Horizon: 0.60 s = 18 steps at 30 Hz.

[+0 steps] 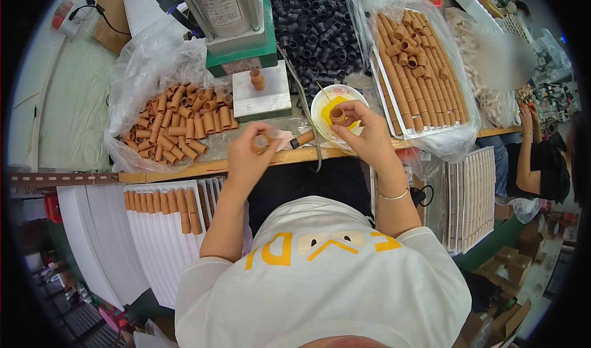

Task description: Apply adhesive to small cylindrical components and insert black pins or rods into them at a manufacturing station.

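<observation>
In the head view, the left hand [247, 154] pinches a brown tube [261, 149] between thumb and fingers, near the table edge [212, 165]. The right hand [371, 133] grasps a second tube [338, 115] at its fingertips, over the bowl [316, 113]. A gap separates the hands; a black-banded tube [305, 138] lies there.

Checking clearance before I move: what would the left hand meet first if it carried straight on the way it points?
Probably the square silver metal block under the green-and-grey metal press, beyond the left hand; depth is unclear, so the hand might pass above.
</observation>
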Each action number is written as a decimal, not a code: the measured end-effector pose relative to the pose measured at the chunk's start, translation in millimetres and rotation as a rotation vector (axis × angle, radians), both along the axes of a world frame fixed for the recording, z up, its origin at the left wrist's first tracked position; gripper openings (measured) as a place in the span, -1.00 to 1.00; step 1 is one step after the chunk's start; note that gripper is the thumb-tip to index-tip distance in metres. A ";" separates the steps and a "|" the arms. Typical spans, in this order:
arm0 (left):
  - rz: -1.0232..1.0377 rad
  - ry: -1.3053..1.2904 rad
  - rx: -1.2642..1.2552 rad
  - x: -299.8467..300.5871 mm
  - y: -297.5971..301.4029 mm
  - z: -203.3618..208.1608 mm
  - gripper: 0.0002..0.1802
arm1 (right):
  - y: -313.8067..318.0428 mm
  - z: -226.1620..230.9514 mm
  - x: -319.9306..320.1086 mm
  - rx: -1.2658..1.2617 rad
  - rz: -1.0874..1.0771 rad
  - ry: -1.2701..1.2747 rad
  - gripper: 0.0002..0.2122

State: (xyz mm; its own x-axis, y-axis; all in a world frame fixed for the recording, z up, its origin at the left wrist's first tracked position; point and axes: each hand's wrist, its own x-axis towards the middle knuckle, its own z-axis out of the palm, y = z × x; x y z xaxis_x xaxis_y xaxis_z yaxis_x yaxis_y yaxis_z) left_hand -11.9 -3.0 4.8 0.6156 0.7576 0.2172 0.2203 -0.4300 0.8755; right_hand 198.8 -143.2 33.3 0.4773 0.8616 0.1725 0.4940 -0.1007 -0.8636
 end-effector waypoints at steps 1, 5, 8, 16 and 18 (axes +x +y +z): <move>-0.092 0.071 0.100 8.0 -4.4 4.8 -0.74 | -1.3 -0.5 -3.0 0.005 0.018 0.002 -0.70; -0.202 0.289 0.324 39.0 -8.9 -0.3 -0.67 | -0.2 4.0 -7.7 -0.016 0.023 -0.011 -0.69; -0.272 0.517 0.362 45.5 -5.6 -9.8 -0.66 | -3.4 0.1 -8.2 0.020 0.043 -0.060 -0.69; -0.076 -0.236 -0.460 16.7 16.5 -12.1 -0.71 | 7.3 -12.3 -34.7 -0.175 0.237 -0.025 -0.70; -0.009 -0.384 -0.585 19.4 8.3 -14.9 -0.70 | 21.6 -14.3 -46.5 -0.160 0.227 -0.001 -0.68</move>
